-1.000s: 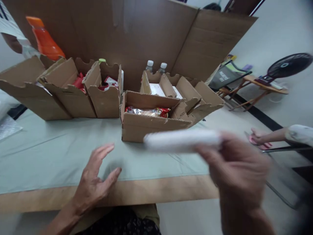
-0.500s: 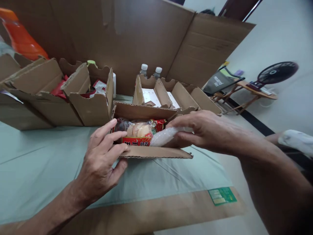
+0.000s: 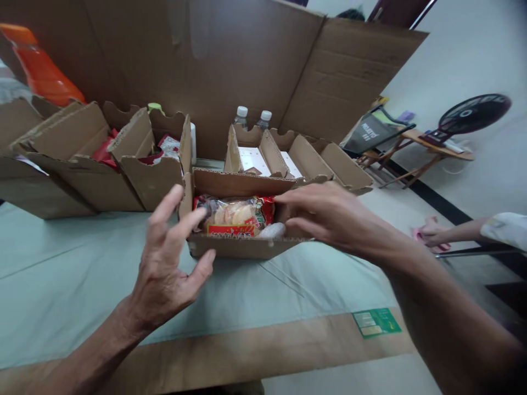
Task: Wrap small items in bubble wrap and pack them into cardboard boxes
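Box contents are tight, so crush risk comes 1st. The bubble-wrapped roll (image 3: 272, 230) lies inside the front cardboard box (image 3: 239, 249), near its right end, just beside the rice-cracker bag (image 3: 236, 214). Any hard push left on the roll would prob. press on the crackers & break some. R hand (image 3: 284, 211) is at the box's right end, thumb & fingertips parted, nothing visible btwn them; whether they brush the roll, can't tell. L hand (image 3: 187, 233) is spread at the box's left end, fingers over the wall; contact unclear. If it isn't bracing, a sideways shove could slide the box or bow its thin cardboard walls. A snag on the right wall could tip it too.

Edges: the table (image 3: 230, 356) has its best room btwn box & front edge, on pale green cloth (image 3: 255, 291), w/ L forearm crossing on the left. Cloth could ruck if the box drags. Table's right edge runs under R forearm; past it, floor, so a slip that way could mean a drop. Toward the back edge it's tight: 2 groups of boxes, left (image 3: 154, 181) & right (image 3: 307, 156), then the cardboard backboard (image 3: 206, 71).
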`<state>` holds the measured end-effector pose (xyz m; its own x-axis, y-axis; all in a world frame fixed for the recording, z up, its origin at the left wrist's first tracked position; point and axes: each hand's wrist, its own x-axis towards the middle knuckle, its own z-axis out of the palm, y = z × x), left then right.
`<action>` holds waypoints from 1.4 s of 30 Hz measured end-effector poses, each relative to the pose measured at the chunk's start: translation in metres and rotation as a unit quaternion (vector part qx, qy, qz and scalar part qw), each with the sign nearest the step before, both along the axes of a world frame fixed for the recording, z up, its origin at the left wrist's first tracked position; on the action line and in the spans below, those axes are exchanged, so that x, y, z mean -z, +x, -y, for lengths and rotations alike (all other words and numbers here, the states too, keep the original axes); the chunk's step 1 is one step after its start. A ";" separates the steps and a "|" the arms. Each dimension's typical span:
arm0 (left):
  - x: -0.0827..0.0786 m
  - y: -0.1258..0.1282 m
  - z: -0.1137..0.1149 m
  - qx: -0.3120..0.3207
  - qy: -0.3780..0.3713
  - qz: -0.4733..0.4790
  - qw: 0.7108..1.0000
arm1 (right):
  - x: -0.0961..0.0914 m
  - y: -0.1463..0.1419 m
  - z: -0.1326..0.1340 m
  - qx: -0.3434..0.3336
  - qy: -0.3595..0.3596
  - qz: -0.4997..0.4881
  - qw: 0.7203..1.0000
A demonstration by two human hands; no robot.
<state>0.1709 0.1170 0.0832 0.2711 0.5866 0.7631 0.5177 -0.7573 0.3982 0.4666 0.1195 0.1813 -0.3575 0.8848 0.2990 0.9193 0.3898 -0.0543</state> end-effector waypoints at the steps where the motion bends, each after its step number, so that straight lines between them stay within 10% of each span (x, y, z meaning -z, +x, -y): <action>1: 0.003 -0.005 0.003 -0.013 -0.022 0.019 0.999 | -0.002 0.009 0.017 0.029 0.048 -0.042 0.998; 4: 0.022 -0.018 0.009 -0.017 -0.144 0.068 0.987 | 0.018 0.029 0.060 0.175 0.151 -0.186 0.955; 11: 0.060 0.007 -0.002 0.075 -0.369 0.169 0.911 | 0.128 -0.001 0.061 0.128 -0.076 -0.392 0.908; 15: 0.067 -0.006 0.040 0.069 -0.388 0.203 0.896 | 0.138 -0.039 0.101 0.148 -0.040 -0.380 0.912; 20: 0.061 -0.092 0.102 -0.059 -0.401 0.265 0.875 | 0.120 -0.102 0.143 0.036 -0.030 -0.355 0.934; 23: 0.032 -0.124 0.081 -0.114 -0.315 0.304 0.892 | 0.100 -0.133 0.109 -0.041 -0.066 -0.365 0.928; 27: 0.008 -0.099 0.044 -0.067 -0.247 0.283 0.924 | 0.089 -0.129 0.083 0.016 -0.049 -0.413 0.909; 34: 0.043 -0.049 0.062 0.036 -0.347 0.226 0.910 | 0.137 -0.101 0.177 0.175 0.053 -0.339 0.923; 42: 0.055 -0.051 -0.020 0.039 -0.312 0.188 0.930 | 0.179 -0.105 0.157 0.146 0.038 -0.421 0.895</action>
